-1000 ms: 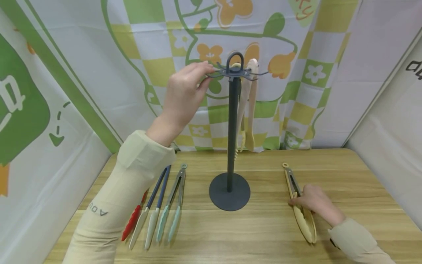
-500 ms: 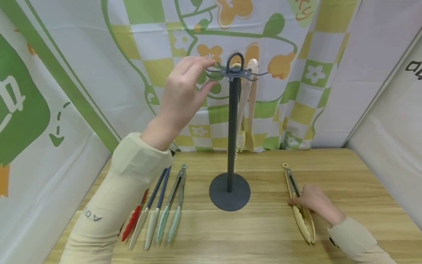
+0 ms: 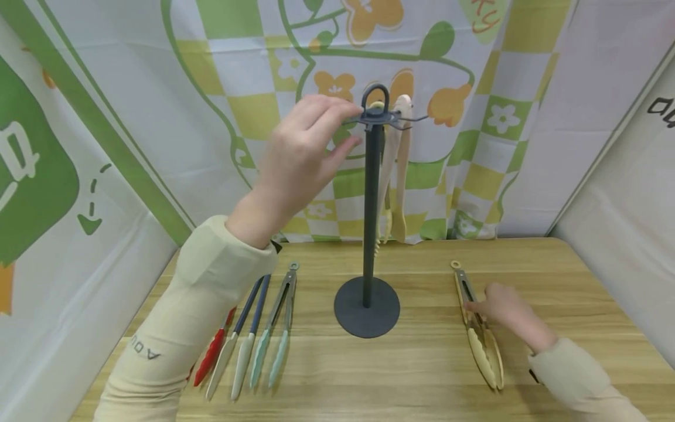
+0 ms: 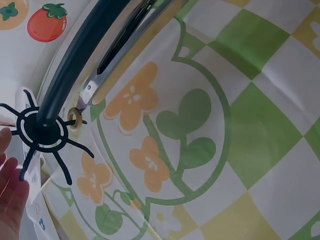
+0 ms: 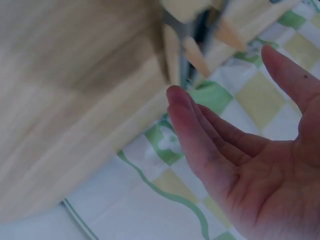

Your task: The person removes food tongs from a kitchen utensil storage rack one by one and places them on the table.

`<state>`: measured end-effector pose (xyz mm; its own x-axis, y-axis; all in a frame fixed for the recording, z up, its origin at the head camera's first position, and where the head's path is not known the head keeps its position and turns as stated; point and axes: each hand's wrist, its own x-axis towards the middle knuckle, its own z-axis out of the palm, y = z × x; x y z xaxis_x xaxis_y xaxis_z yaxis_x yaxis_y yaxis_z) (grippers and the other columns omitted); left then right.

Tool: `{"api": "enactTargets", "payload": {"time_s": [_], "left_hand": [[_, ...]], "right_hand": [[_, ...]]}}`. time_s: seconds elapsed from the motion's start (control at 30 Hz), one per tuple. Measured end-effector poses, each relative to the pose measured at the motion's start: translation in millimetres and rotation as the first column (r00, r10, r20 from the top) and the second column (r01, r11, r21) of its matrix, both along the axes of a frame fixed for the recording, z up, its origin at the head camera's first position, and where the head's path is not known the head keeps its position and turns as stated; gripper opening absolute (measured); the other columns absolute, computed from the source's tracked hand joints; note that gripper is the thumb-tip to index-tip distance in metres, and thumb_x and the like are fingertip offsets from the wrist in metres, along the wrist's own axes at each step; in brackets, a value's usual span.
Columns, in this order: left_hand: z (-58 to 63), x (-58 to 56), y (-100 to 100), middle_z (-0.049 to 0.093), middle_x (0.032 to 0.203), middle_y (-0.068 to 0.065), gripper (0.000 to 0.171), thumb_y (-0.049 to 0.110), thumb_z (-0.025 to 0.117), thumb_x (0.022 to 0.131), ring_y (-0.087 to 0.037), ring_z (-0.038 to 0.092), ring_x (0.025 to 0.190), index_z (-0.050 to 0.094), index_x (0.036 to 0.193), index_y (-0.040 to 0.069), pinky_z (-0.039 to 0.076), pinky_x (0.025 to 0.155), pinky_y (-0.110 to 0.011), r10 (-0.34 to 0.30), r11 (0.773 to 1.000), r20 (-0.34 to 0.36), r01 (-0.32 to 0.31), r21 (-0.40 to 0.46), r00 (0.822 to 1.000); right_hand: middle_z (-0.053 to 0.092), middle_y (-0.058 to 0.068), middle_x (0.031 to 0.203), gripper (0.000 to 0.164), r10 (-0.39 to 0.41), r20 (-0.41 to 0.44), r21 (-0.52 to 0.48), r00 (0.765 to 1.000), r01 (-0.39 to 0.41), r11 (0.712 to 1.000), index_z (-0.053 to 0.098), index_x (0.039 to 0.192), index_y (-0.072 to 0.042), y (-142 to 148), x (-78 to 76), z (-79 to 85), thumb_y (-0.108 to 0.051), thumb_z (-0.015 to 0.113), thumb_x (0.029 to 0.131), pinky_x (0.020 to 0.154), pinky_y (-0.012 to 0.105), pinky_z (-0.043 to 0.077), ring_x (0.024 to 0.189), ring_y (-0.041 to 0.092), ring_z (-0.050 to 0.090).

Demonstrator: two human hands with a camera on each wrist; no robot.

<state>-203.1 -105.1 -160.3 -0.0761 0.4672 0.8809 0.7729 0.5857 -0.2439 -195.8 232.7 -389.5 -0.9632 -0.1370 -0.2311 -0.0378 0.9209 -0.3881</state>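
Tongs lie in a row on the wooden table (image 3: 422, 363) at my far left: a red pair (image 3: 213, 349) half under my sleeve, then a navy-handled pair (image 3: 248, 328) and a mint-tipped pair (image 3: 274, 328) side by side, all pointing toward me. Above them my left hand (image 3: 306, 155) is raised to the top of the dark grey stand (image 3: 369, 223), fingers (image 3: 327, 114) extended and loose, their tips touching the ring of hooks (image 3: 377, 117) at its crown; nothing is gripped. In the left wrist view my fingertips (image 4: 10, 175) sit just beside those spokes (image 4: 42, 135). Behind the pole, a beige pair of tongs (image 3: 398, 170) hangs from a hook, its loop (image 4: 75, 117) threaded on one spoke. The stand's round base (image 3: 367, 308) rests mid-table. Farther right, a yellow pair of tongs (image 3: 477, 328) lies flat on the wood, and my right hand (image 3: 506, 313) rests against its right side near the middle. The right wrist view shows that palm (image 5: 260, 165) spread, fingers straight, holding nothing.
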Motion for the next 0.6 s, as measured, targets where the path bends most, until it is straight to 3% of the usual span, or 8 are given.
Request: {"api": "enactTargets", "payload": {"time_s": [0.07, 0.17, 0.4, 0.6], "left_hand": [[-0.5, 0.6, 1.5, 0.065, 0.097, -0.017, 0.021, 0.003, 0.067, 0.082, -0.029, 0.059, 0.092, 0.063, 0.100, -0.006, 0.045, 0.091, -0.026, -0.007, 1.000, 0.004, 0.007, -0.013, 1.000], [-1.4, 1.2, 3.6, 0.065, 0.097, -0.017, 0.020, 0.003, 0.066, 0.083, -0.029, 0.059, 0.091, 0.064, 0.100, -0.006, 0.046, 0.090, -0.027, -0.013, 1.000, 0.014, 0.013, -0.020, 1.000], [-3.3, 0.0, 6.6, 0.066, 0.094, -0.016, 0.016, 0.005, 0.063, 0.086, -0.029, 0.060, 0.089, 0.065, 0.097, -0.005, 0.047, 0.088, -0.027, -0.017, 1.000, 0.022, 0.017, -0.022, 1.000], [-3.4, -0.2, 8.5, 0.067, 0.090, -0.013, 0.011, 0.003, 0.060, 0.087, -0.027, 0.061, 0.084, 0.067, 0.093, -0.004, 0.049, 0.083, -0.027, -0.040, 0.999, -0.019, 0.040, -0.008, 0.999]], "right_hand": [[0.058, 0.033, 0.091, 0.066, 0.009, -0.007, -0.001, 1.000, -0.009, 1.000, 0.052, 0.102, 0.021, 0.2, -4.4, 5.3, -0.041, 0.063, 0.083, 0.061, 0.044, 0.052, 0.074, 0.038, 0.059], [0.048, 0.044, 0.110, 0.079, 0.020, -0.027, -0.018, 0.999, -0.020, 1.000, 0.043, 0.113, 0.027, -1.1, -7.7, 15.5, -0.044, 0.061, 0.084, 0.076, 0.054, 0.049, 0.095, 0.053, 0.053], [0.050, 0.041, 0.110, 0.083, 0.009, -0.061, -0.057, 0.998, -0.013, 0.998, 0.038, 0.119, 0.025, -7.3, -9.4, 40.5, -0.049, 0.056, 0.086, 0.077, 0.055, 0.048, 0.098, 0.052, 0.052], [0.051, 0.039, 0.112, 0.080, 0.000, -0.120, -0.071, 0.993, -0.008, 0.997, 0.039, 0.122, 0.023, -13.0, -13.5, 57.4, -0.047, 0.054, 0.088, 0.078, 0.056, 0.047, 0.100, 0.052, 0.050]]}}
